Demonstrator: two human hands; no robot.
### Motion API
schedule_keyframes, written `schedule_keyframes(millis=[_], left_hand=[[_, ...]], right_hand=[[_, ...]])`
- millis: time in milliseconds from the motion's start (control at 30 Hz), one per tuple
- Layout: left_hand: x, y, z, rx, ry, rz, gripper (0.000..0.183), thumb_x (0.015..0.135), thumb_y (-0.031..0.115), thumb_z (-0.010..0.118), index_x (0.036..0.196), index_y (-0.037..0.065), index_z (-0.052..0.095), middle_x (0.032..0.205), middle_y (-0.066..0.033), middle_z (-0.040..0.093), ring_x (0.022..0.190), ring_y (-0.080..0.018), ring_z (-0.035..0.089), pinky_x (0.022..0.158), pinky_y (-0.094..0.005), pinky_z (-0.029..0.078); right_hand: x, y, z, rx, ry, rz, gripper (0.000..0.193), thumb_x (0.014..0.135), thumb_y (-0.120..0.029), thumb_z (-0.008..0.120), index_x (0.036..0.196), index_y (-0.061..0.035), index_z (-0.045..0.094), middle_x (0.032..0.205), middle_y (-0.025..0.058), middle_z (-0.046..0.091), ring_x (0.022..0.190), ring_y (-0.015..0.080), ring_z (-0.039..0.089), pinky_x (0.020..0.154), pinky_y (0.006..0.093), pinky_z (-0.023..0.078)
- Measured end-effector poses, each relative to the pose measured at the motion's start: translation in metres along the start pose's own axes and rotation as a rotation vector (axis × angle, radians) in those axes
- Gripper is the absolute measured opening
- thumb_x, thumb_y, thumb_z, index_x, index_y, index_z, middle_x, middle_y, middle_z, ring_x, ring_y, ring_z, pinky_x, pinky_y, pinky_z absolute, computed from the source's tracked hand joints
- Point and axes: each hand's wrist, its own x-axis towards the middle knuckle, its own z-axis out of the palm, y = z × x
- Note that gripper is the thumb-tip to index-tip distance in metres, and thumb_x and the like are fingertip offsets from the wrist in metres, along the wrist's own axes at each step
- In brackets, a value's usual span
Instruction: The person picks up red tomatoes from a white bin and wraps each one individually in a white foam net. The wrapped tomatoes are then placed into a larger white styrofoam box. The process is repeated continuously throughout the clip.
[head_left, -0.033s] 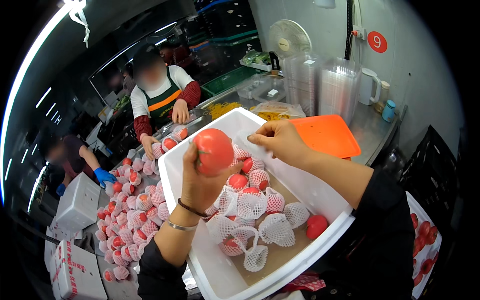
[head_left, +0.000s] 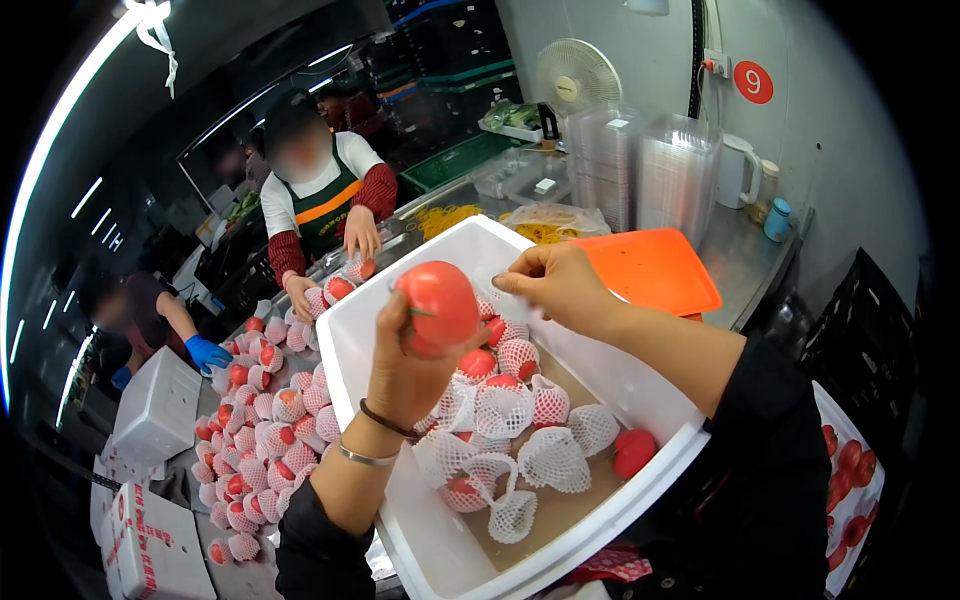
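A large red tomato (head_left: 440, 308) is gripped in my left hand (head_left: 402, 375), bare of any netting and slightly blurred. The hand is above a white foam box (head_left: 350, 345). My right hand (head_left: 555, 285) is pinched closed just to the right of the tomato, with a blurred white foam net (head_left: 487, 282) at its fingertips. Below, the box holds several tomatoes in white foam nets (head_left: 518, 358) and loose empty foam nets (head_left: 553, 460). One uncovered tomato (head_left: 633, 453) lies by the box's right wall.
Many netted tomatoes (head_left: 262, 440) cover the table to the left. A co-worker (head_left: 325, 200) handles some across the table; another person's blue glove (head_left: 208, 352) is farther left. An orange tray (head_left: 650, 268) and stacked clear containers (head_left: 678, 170) stand behind my right arm. A box of tomatoes (head_left: 850, 490) sits at right.
My left hand and the tomato have shifted slightly right and down. The co-worker's hand has come down toward a netted tomato.
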Motion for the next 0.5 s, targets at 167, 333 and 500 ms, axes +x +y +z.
schedule_keyframes(millis=[167, 333, 500], left_hand=[[-0.002, -0.011, 0.018, 0.186, -0.211, -0.083, 0.056, 0.090, 0.047, 0.051, 0.127, 0.005, 0.043, 0.121, -0.0079, 0.052, 0.114, -0.0208, 0.051, 0.103, -0.0468, 0.038], [0.005, -0.011, 0.012, 0.205, -0.090, -0.073, 0.048, 0.092, 0.038, 0.053, 0.121, 0.000, 0.048, 0.116, -0.0096, 0.055, 0.108, -0.0184, 0.054, 0.096, -0.0395, 0.043], [0.008, -0.010, 0.004, 0.317, 0.051, -0.070, 0.051, 0.090, 0.027, 0.060, 0.127, -0.001, 0.039, 0.117, -0.0127, 0.054, 0.103, -0.0208, 0.059, 0.087, -0.0397, 0.053]], right_hand=[[-0.006, -0.001, 0.007, 0.111, -0.099, 0.003, 0.022, 0.081, -0.018, 0.067, 0.080, 0.0036, 0.065, 0.071, 0.0099, 0.065, 0.060, 0.0126, 0.060, 0.054, 0.0260, 0.047], [-0.002, 0.004, 0.000, 0.317, -0.215, 0.071, 0.015, 0.084, -0.011, 0.062, 0.089, 0.0032, 0.062, 0.075, 0.0093, 0.065, 0.060, 0.0100, 0.059, 0.055, 0.0215, 0.047], [-0.003, 0.002, 0.003, 0.198, -0.124, -0.070, 0.016, 0.085, -0.012, 0.061, 0.091, 0.0029, 0.061, 0.078, 0.0077, 0.064, 0.067, 0.0111, 0.060, 0.061, 0.0247, 0.048]])
